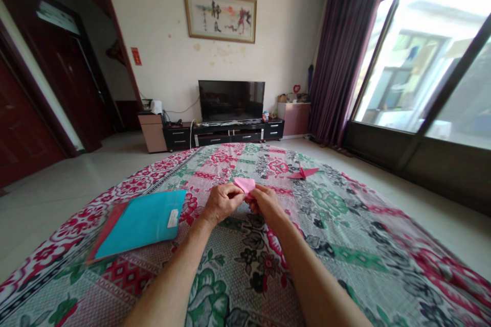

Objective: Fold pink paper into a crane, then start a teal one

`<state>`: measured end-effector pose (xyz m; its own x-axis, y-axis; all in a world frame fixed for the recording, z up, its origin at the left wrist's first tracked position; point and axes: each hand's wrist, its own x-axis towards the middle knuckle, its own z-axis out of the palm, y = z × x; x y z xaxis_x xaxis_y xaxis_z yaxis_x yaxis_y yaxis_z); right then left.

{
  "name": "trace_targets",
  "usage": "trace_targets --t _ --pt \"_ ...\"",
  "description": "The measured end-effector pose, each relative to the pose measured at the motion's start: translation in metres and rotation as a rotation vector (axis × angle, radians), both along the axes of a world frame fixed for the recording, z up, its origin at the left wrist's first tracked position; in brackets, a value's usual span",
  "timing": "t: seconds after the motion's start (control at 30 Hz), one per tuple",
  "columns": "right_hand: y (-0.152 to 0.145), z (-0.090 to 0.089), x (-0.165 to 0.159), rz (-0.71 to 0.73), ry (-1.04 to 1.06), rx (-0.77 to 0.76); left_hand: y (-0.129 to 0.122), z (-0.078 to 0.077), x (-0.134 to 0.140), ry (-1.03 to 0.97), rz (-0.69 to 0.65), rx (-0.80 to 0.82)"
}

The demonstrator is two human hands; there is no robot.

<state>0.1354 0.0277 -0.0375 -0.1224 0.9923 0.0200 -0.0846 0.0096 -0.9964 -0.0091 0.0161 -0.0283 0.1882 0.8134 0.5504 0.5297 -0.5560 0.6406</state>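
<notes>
Left hand (223, 202) and right hand (267, 203), forearms (171, 271) angled inward from seven and five o'clock, pinched between them a small, pale-pink, roughly triangular folded paper (244, 185); a deep-pink, winged paper figure (303, 173) lay beyond, at two o'clock.

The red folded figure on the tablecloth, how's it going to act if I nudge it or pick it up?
The red folded figure looks like folded paper, so it's probably very light and would shift at a small nudge. Its angular, spread shape suggests it would slide or tip rather than roll. Its narrow points would likely bend if pinched hard.
</notes>
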Motion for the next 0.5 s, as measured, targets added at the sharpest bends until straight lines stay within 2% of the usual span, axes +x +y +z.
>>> trace_targets --t 0.2,0.5 --pt "0.002 -0.003 -0.003 -0.03 0.092 0.033 0.001 -0.001 0.001 -0.01 0.065 0.017" --pt "0.006 -0.01 -0.007 -0.05 0.109 0.192 0.007 -0.012 -0.003 -0.243 0.068 -0.133"
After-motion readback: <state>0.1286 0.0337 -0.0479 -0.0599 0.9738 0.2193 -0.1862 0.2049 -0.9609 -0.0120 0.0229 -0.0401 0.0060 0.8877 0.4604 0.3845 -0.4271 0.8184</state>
